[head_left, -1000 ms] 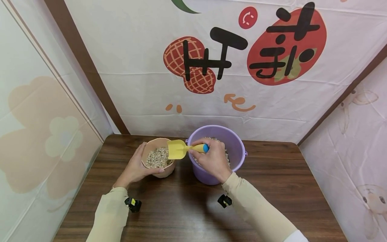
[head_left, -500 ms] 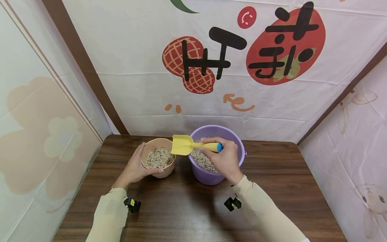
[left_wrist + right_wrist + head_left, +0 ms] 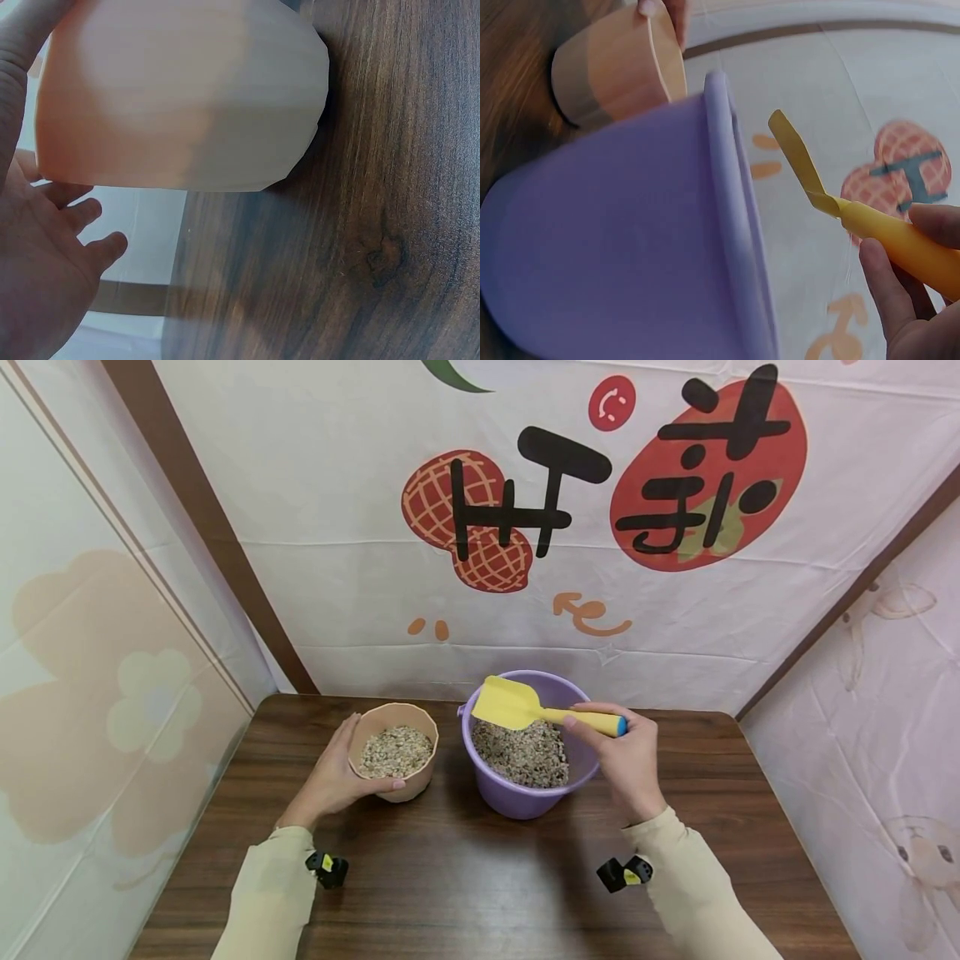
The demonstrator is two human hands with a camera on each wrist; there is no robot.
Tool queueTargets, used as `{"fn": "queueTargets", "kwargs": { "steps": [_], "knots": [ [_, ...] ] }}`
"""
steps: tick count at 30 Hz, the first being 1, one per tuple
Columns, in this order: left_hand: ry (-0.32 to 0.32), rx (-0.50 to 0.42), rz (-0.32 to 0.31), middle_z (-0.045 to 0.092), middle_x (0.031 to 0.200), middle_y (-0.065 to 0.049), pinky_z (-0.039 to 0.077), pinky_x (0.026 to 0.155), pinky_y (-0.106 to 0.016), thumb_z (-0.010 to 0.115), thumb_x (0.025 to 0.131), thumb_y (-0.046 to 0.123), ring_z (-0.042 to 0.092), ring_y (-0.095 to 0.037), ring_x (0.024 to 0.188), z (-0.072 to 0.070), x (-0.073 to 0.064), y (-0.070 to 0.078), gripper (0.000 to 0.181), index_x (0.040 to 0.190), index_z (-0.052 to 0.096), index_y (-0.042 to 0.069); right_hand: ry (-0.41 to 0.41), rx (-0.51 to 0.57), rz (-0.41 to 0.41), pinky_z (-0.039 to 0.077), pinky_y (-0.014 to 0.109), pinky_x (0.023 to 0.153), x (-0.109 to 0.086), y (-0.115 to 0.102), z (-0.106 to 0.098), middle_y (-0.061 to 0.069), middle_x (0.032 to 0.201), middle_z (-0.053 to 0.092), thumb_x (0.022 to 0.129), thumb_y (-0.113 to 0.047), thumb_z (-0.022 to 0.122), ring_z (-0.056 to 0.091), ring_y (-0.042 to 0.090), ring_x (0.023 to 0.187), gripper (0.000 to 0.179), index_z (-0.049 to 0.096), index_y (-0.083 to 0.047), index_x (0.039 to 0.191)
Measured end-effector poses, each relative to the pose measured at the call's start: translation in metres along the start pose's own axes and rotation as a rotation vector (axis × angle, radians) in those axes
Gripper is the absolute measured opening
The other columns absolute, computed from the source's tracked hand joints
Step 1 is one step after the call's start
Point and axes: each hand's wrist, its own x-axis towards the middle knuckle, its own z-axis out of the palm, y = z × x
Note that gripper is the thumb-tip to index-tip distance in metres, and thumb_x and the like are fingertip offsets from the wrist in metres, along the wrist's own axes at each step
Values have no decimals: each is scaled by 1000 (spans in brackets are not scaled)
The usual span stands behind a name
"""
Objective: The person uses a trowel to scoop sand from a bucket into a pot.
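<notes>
A peach flowerpot [image 3: 429, 770], partly filled with beige-grey granules [image 3: 396, 752], stands at the back left of the table. My left hand [image 3: 333, 781] holds it, thumb across the near side and fingers around the left; the left wrist view shows its smooth wall [image 3: 187, 97] close up. Just right of it is a purple bucket [image 3: 517, 797] with more granules [image 3: 525, 760] inside. Over the bucket my right hand [image 3: 626, 756] grips the yellow handle of a small toy shovel [image 3: 506, 703]. In the right wrist view the shovel blade [image 3: 796, 156] is seen edge-on, above the bucket's rim.
A dark wooden table [image 3: 480, 877] carries both containers near its back edge. Behind it hangs a white printed cloth [image 3: 337, 593], with further cloth walls on the left and right. A small black camera [image 3: 327, 869] sits at the left wrist, another [image 3: 625, 874] at the right.
My right hand has moved right with the shovel, from beside the flowerpot's rim to over the purple bucket. The left hand and the flowerpot have stayed in place.
</notes>
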Motion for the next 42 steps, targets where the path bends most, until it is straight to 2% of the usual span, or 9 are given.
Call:
{"fn": "queueTargets", "kwargs": {
  "steps": [8, 12, 21, 30, 42],
  "knots": [
    [9, 3, 9, 13, 166, -24, 25, 114, -66, 95, 65, 48, 19, -46, 149, 1, 1, -1, 138, 162, 8, 2, 96, 46, 94, 58, 26, 72, 1, 15, -26, 12, 95, 73, 79, -6, 88, 66, 17, 84, 36, 73, 11, 108],
    [11, 7, 5, 13, 165, -25, 24, 115, -65, 96, 65, 48, 18, -46, 149, 1, 1, -1, 139, 162, 9, 1, 118, 22, 123, 57, 25, 71, 1, 22, -33, 9, 94, 74, 80, -8, 88, 65, 16, 85, 33, 75, 7, 106],
    [8, 5, 3, 13, 165, -25, 24, 115, -65, 95, 65, 48, 19, -46, 149, 1, 1, -1, 139, 162, 7, 2, 125, 2, 133, 56, 23, 70, 0, 28, -38, 11, 97, 71, 80, -8, 88, 63, 17, 86, 31, 75, 6, 105],
    [6, 2, 3, 13, 165, -25, 25, 114, -65, 95, 65, 48, 19, -45, 149, 1, 1, -3, 139, 162, 7, 2, 129, 24, 137, 58, 25, 71, -1, 25, -44, 12, 97, 73, 80, -8, 88, 67, 16, 84, 33, 75, 6, 107],
    [1, 0, 1, 12, 166, -24, 25, 114, -66, 95, 65, 48, 19, -46, 149, 0, 1, -2, 139, 163, 6, 3, 202, 175, 139, 60, 30, 77, -3, 14, -81, 13, 98, 74, 80, 0, 85, 75, 20, 77, 33, 72, 12, 108]
  ]
}}
